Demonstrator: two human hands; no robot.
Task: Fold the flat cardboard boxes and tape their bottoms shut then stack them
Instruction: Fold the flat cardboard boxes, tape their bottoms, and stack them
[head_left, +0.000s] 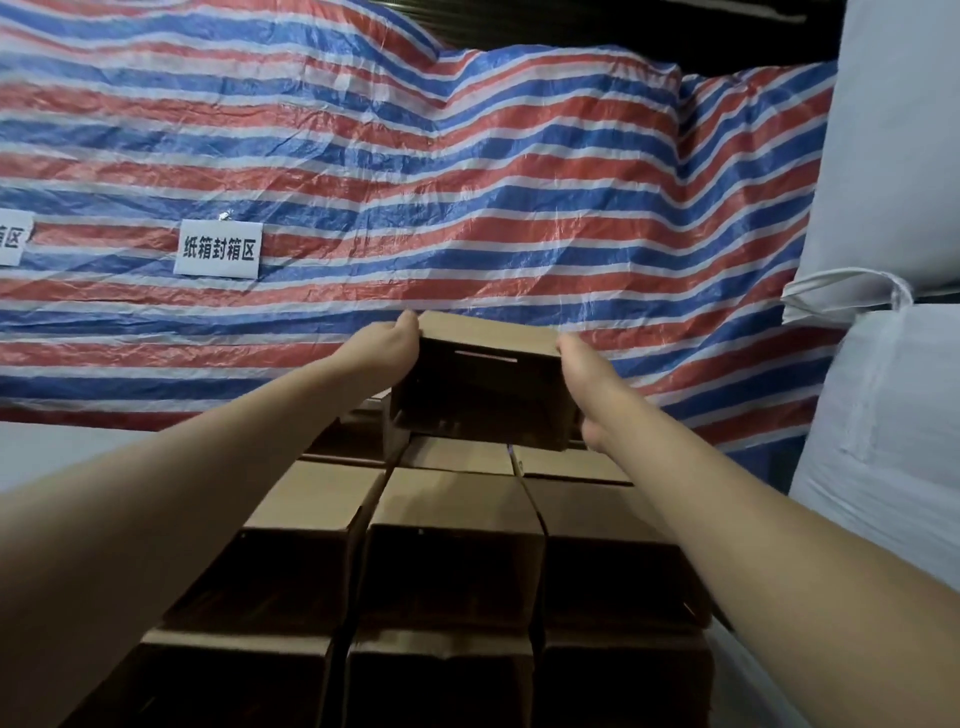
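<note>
Head cam shows the stacking end of it: left hand (387, 340) and right hand (582, 374) grip the sides of a folded box (483, 387), held over the far stack of finished boxes (452, 525), its taped bottom unseen.

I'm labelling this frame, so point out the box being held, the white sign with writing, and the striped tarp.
held box (483, 397), head view, its dark open side.
white sign (218, 248), head view, its middle.
striped tarp (415, 182), head view, a red stripe.
</note>
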